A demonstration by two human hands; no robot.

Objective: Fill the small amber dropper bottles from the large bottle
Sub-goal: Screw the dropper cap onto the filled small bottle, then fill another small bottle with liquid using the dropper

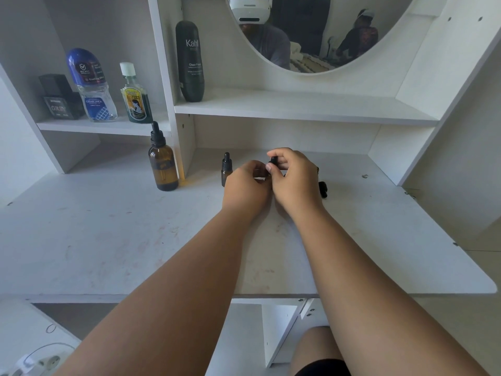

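The large amber bottle with a black dropper cap stands upright on the white desk, left of my hands. A small amber dropper bottle stands capped just left of my left hand. My left hand is closed around another small bottle that it hides almost fully. My right hand pinches that bottle's black dropper cap between thumb and fingers. A black dropper piece lies on the desk right of my right hand.
On the left shelf stand a black box, a blue-capped roll-on and a green bottle with a white cap. A tall dark Kahf bottle stands under the round mirror. A white power strip lies at the lower left.
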